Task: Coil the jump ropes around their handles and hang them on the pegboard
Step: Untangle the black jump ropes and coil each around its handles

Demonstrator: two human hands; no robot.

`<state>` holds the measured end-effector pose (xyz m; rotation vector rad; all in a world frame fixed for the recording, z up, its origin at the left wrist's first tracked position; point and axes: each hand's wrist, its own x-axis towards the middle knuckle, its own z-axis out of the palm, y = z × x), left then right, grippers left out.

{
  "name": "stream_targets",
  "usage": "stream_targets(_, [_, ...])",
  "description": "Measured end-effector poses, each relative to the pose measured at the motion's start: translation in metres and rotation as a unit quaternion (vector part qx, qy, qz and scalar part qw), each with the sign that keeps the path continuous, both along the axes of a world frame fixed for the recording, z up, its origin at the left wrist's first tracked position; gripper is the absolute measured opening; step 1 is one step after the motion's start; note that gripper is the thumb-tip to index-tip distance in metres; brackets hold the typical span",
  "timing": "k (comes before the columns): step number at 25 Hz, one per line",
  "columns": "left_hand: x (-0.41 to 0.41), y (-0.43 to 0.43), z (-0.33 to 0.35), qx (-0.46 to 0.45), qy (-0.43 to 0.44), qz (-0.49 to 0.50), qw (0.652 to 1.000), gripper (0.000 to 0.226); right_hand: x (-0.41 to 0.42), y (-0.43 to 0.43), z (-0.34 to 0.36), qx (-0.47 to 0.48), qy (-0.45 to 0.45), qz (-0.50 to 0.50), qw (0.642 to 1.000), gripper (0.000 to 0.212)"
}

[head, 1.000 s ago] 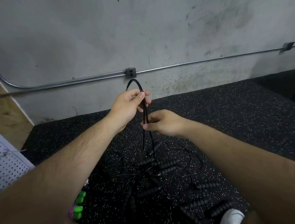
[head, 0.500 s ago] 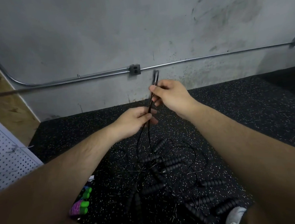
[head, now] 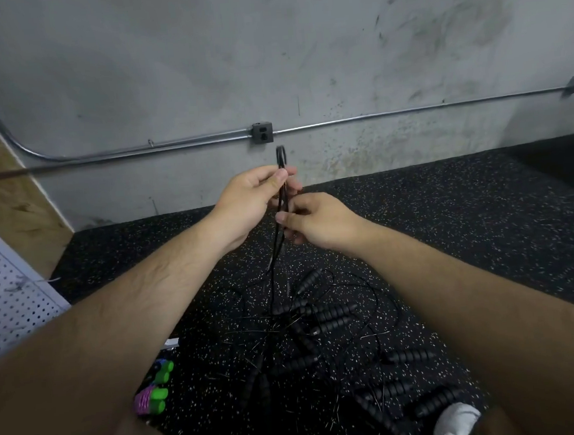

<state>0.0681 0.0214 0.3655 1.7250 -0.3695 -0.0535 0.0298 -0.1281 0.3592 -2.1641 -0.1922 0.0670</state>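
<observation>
The thin black jump-rope cord (head: 275, 259), doubled into a narrow loop, hangs mid-scene. The left hand (head: 253, 199) pinches it near the top, and the right hand (head: 320, 221) pinches it just below. Coiling looks barely begun: a tangled pile of black ribbed-handled ropes (head: 321, 317) lies near on the speckled rubber floor (head: 469, 237). The white perforated pegboard (head: 7, 301), at the left, is cut off, so I cannot tell whether anything hangs there.

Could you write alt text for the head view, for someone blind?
The left hand and right hand pinch a doubled black rope before a grey wall; more ropes with black handles lie tangled on the floor. A pegboard stands left.
</observation>
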Motion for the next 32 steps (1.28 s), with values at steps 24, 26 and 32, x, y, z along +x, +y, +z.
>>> stream_targets(24, [0.001, -0.009, -0.003, 0.005, 0.017, -0.023, 1.0, 0.029, -0.003, -0.016, 0.001, -0.015, 0.027, 0.039, 0.999, 0.013])
stream_targets(26, [-0.001, 0.003, -0.014, 0.055, 0.072, -0.087, 0.992, 0.032, 0.003, -0.019, 0.011, 0.006, -0.02, -0.01, 1.0, 0.016])
stream_targets(32, [-0.017, 0.001, -0.034, 0.173, 0.025, -0.109, 0.979, 0.01, 0.01, -0.022, 0.025, 0.109, -0.052, -0.071, 0.99, 0.022])
